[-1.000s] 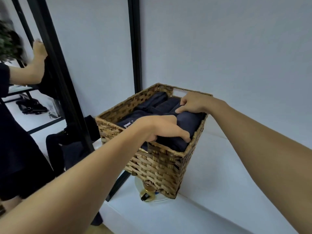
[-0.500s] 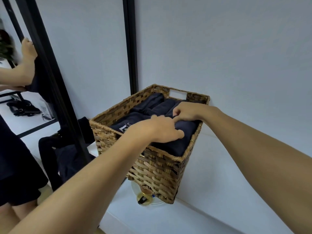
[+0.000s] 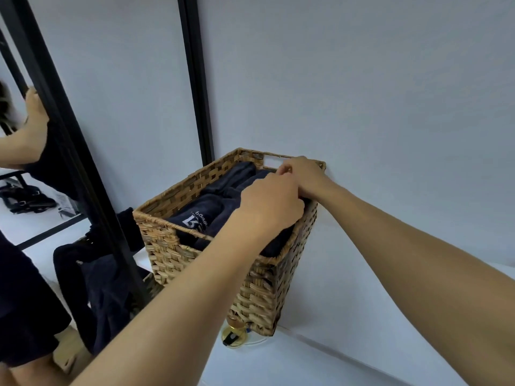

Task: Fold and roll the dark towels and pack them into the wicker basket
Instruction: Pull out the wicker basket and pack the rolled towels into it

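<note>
As the soft dark rolled towels (image 3: pixel 223 199) look light and squashy, left grip (image 3: pixel 271 201) clamps one whole by the brown wicker basket's (image 3: pixel 167 246) right rim. Right grip (image 3: pixel 302 174), far right corner: can't tell if it holds anything.

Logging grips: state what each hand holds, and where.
Left hand grips a dark towel on top. Right hand pinches at the far corner of the wicker basket; towel or rim, cannot tell.

Basket (image 3: pixel 172 254) is full w/ towels (image 3: pixel 223 190), little room inside. Wall (image 3: pixel 362 93) right behind it, black post (image 3: pixel 195 79) at back-left. White top (image 3: pixel 362 316) on right is open.
</note>
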A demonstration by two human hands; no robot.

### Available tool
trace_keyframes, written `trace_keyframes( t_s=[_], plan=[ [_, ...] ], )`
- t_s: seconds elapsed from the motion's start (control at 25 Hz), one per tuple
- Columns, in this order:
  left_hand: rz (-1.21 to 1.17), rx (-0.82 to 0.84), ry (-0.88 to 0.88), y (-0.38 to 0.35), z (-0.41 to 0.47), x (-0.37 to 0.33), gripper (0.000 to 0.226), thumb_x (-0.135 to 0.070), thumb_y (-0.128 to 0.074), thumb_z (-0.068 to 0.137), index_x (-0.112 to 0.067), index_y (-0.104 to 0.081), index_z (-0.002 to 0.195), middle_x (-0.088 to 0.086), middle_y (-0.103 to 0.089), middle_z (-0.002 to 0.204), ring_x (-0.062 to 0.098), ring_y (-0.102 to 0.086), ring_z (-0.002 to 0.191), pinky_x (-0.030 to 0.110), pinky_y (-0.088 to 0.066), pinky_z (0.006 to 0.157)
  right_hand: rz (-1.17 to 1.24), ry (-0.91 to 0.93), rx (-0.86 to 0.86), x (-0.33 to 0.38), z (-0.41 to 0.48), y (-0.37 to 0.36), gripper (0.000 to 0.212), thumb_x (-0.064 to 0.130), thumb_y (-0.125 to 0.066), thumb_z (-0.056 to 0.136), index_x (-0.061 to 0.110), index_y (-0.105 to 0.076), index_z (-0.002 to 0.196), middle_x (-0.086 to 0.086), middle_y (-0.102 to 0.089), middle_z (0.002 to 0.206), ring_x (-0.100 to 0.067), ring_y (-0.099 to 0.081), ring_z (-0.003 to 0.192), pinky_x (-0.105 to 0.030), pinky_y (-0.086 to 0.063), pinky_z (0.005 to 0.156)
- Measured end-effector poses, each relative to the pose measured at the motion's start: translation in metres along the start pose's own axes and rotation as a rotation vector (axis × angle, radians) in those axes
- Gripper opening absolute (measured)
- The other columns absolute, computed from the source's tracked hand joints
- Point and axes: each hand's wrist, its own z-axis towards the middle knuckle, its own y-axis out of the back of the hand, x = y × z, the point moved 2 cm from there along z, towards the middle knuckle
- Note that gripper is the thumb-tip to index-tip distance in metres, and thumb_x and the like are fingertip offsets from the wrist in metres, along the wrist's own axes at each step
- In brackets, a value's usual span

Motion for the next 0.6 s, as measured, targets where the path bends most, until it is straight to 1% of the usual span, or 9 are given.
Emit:
trace_keyframes(
  t_s=[0.08,0.12,0.2,0.28,0.32,0.36,0.4,0.48,0.6],
  plan=[
    [-0.092,-0.068,-0.028,0.001,0.019,-0.033,0.016,-0.017,-0.044,0.093,-0.008,-0.056,0.1,0.003,-0.047,0.081,0.022,-0.05,0.074,0.031,-0.035,0.055,0.301,-0.081,-0.144,-0.018,-0.021,0.035,0.02,0.009,-0.056,0.089,0.006,-0.071,0.101,-0.008,-0.069,0.109,-0.025,-0.064,0.099,-0.039,-0.053,0.087],
    [-0.158,-0.056,-0.059,-0.002,0.03,-0.054,0.017,-0.017,-0.044,0.092,-0.007,-0.056,0.097,0.003,-0.049,0.079,0.02,-0.05,0.071,0.028,-0.033,0.053,0.388,-0.123,-0.211,-0.034,-0.035,0.054,0.019,0.008,-0.056,0.087,0.006,-0.071,0.099,-0.008,-0.07,0.104,-0.024,-0.065,0.096,-0.037,-0.054,0.084],
    [-0.305,0.006,-0.111,-0.011,0.048,-0.094,0.022,-0.018,-0.046,0.088,-0.006,-0.059,0.101,0.004,-0.056,0.084,0.02,-0.052,0.07,0.028,-0.033,0.049,0.452,-0.207,-0.308,-0.072,-0.063,0.089,0.015,0.007,-0.06,0.081,0.011,-0.07,0.091,-0.004,-0.071,0.092,-0.021,-0.066,0.087,-0.032,-0.054,0.075],
    [-0.494,0.129,-0.125,-0.031,0.06,-0.145,0.027,-0.017,-0.05,0.088,-0.008,-0.057,0.112,0.006,-0.06,0.093,0.024,-0.06,0.077,0.03,-0.048,0.057,0.394,-0.313,-0.391,-0.123,-0.098,0.122,0.012,0.011,-0.064,0.079,0.015,-0.07,0.089,0.003,-0.069,0.087,-0.018,-0.064,0.087,-0.031,-0.052,0.075],
    [-0.601,0.212,-0.113,-0.044,0.062,-0.172,0.028,-0.015,-0.052,0.088,-0.007,-0.057,0.115,0.008,-0.062,0.097,0.026,-0.064,0.079,0.034,-0.056,0.066,0.336,-0.379,-0.423,-0.15,-0.116,0.136,0.012,0.013,-0.064,0.081,0.015,-0.07,0.092,0.005,-0.068,0.089,-0.018,-0.063,0.089,-0.03,-0.05,0.076],
    [-0.719,0.315,-0.09,-0.059,0.063,-0.2,0.029,-0.012,-0.055,0.088,-0.005,-0.057,0.116,0.009,-0.062,0.098,0.027,-0.066,0.078,0.038,-0.059,0.074,0.264,-0.453,-0.448,-0.179,-0.134,0.15,0.014,0.014,-0.063,0.085,0.014,-0.07,0.097,0.004,-0.068,0.094,-0.018,-0.062,0.093,-0.03,-0.05,0.078],
    [-0.828,0.423,-0.062,-0.075,0.063,-0.227,0.028,-0.009,-0.058,0.087,-0.003,-0.058,0.115,0.012,-0.062,0.098,0.028,-0.068,0.076,0.042,-0.06,0.078,0.171,-0.528,-0.466,-0.206,-0.153,0.162,0.018,0.016,-0.062,0.088,0.014,-0.068,0.105,0.002,-0.068,0.102,-0.019,-0.062,0.099,-0.031,-0.05,0.083],
    [-0.957,0.606,-0.006,-0.108,0.061,-0.279,0.03,-0.006,-0.063,0.085,0.001,-0.057,0.114,0.016,-0.061,0.098,0.033,-0.069,0.076,0.048,-0.06,0.079,-0.015,-0.661,-0.476,-0.255,-0.19,0.185,0.027,0.018,-0.058,0.092,0.014,-0.063,0.118,-0.003,-0.064,0.118,-0.023,-0.059,0.109,-0.032,-0.047,0.089],
    [-1.008,0.745,0.048,-0.153,0.057,-0.345,0.028,-0.005,-0.063,0.087,0.004,-0.054,0.112,0.02,-0.06,0.104,0.036,-0.069,0.087,0.049,-0.059,0.078,-0.217,-0.821,-0.399,-0.316,-0.234,0.203,0.034,0.017,-0.054,0.095,0.01,-0.055,0.129,-0.009,-0.057,0.13,-0.029,-0.054,0.117,-0.033,-0.043,0.088]
  ],
)
